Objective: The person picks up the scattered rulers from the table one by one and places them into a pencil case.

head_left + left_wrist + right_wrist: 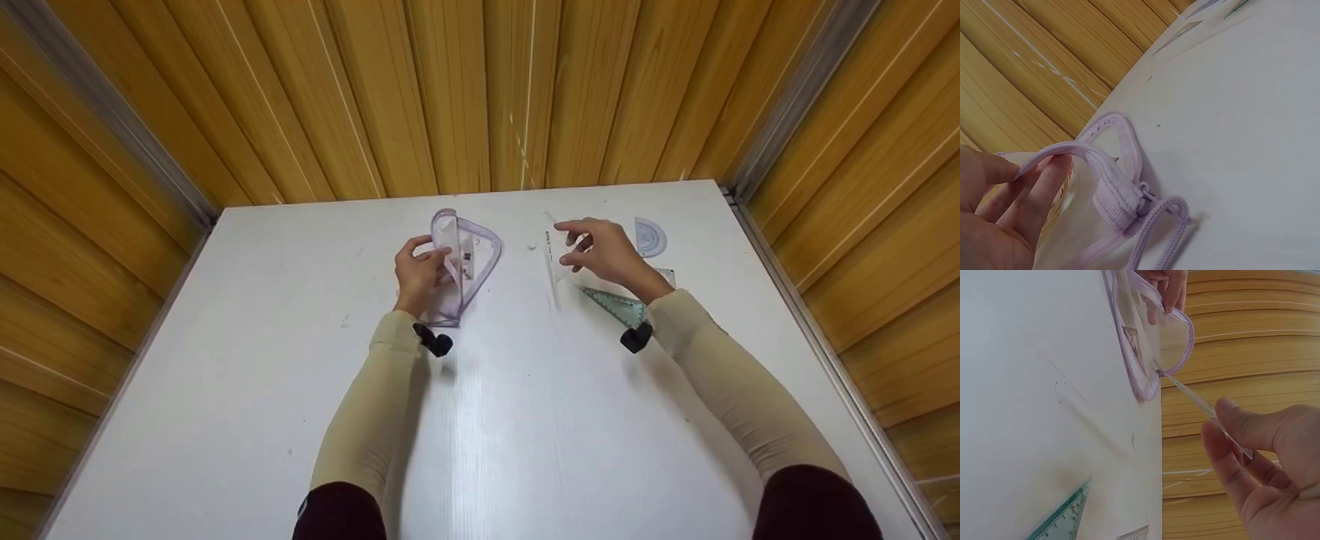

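Note:
My left hand pinches the lilac rim of a clear zip pouch between thumb and fingers. The pouch stands partly raised from the table with its mouth gaping, and a printed label shows through it. In the left wrist view, the lilac zip end and a cord loop hang beside the left hand. Apart from the pouch, my right hand pinches a clear plastic ruler, seen nearly edge-on. Its full outline is hard to make out.
Under and behind the right wrist lie a green set square, a small clear protractor and another clear measuring piece, partly hidden by the arm. The white table meets yellow wood-patterned walls at its back and sides.

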Motion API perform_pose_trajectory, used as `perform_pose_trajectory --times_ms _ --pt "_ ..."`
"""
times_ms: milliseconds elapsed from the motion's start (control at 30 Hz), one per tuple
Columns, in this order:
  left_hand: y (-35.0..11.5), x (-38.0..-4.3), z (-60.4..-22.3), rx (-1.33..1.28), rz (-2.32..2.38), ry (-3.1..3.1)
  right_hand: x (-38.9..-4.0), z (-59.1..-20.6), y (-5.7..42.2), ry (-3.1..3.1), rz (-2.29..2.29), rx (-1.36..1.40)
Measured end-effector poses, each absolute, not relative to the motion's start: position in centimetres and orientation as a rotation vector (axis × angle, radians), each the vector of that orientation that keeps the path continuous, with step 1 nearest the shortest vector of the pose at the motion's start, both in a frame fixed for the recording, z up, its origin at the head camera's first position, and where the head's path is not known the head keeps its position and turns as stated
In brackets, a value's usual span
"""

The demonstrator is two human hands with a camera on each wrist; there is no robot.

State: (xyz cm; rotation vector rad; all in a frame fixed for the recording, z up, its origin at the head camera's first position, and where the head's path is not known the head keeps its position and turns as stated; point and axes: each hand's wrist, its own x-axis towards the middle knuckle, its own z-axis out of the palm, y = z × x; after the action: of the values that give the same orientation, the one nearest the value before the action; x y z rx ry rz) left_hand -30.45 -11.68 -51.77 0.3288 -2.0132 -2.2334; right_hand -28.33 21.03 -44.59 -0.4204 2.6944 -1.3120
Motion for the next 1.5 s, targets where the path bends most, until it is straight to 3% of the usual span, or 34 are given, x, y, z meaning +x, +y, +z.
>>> perform_pose_trajectory --times_ms 1500 --pt "-11.6 -30.0 -51.4 0.387 -2.250 -2.011 -34.3 -44.4 15.1 2.562 -1.379 -0.324"
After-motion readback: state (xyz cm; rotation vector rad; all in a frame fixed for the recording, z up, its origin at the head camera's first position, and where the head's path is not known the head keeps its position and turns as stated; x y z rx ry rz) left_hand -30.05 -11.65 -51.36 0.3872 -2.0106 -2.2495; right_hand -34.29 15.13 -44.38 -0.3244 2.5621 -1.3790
